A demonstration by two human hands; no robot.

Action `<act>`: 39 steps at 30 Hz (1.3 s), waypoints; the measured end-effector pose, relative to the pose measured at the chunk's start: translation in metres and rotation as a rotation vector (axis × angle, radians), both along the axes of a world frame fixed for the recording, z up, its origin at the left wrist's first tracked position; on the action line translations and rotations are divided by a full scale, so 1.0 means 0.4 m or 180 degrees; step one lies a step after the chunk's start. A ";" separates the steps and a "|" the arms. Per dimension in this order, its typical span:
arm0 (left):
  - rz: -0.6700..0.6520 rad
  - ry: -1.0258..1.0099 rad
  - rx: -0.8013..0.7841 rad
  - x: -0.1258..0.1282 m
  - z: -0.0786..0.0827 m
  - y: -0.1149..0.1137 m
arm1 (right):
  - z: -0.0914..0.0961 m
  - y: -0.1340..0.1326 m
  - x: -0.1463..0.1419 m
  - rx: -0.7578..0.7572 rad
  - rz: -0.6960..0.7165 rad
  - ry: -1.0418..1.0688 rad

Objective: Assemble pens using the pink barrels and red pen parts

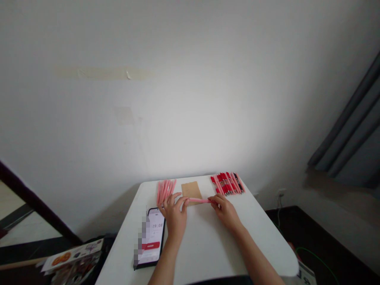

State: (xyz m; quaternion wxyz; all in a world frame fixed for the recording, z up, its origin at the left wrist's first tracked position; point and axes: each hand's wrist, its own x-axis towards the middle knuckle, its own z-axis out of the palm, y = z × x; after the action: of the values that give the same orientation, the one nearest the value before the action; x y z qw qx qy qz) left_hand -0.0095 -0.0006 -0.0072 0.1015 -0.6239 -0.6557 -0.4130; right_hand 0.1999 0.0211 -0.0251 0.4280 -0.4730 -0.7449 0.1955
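Note:
A pink pen (198,200) lies level between my two hands, above the front part of a brown paper piece (191,189). My left hand (175,211) pinches its left end between thumb and forefinger, with the other fingers spread. At the right end, my right hand (223,208) closes its fingertips round the pen. Beyond my left hand, several pink pens (165,190) lie in a loose bunch. To the right of the paper is a row of red, pink and black pens (228,184).
A phone (152,237) showing a timer lies left of my left forearm on the white table (208,245). The wall (190,99) rises behind the table. A grey curtain (350,150) hangs at the right, and a box (74,255) lies low at the left.

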 end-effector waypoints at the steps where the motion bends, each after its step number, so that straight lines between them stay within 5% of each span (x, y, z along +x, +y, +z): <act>1: 0.0018 -0.0004 -0.0001 -0.001 0.000 0.000 | -0.003 0.002 0.002 -0.0014 -0.0035 0.0016; 14: 0.0160 -0.0035 -0.0222 0.002 0.004 -0.001 | -0.031 0.043 0.030 0.0071 -0.0065 0.0311; 26: 0.0111 0.0180 -0.0296 0.015 0.004 -0.006 | -0.034 0.054 0.057 0.0761 -0.1920 0.0318; 39: 0.0073 0.0185 -0.0340 0.012 -0.014 0.000 | -0.027 0.055 0.044 0.0094 -0.2412 0.0199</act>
State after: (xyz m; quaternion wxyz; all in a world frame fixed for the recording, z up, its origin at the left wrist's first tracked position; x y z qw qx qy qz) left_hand -0.0048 -0.0008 -0.0127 0.0917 -0.6326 -0.6807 -0.3579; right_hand 0.2176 0.0432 -0.0361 0.4993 -0.7025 -0.5064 0.0269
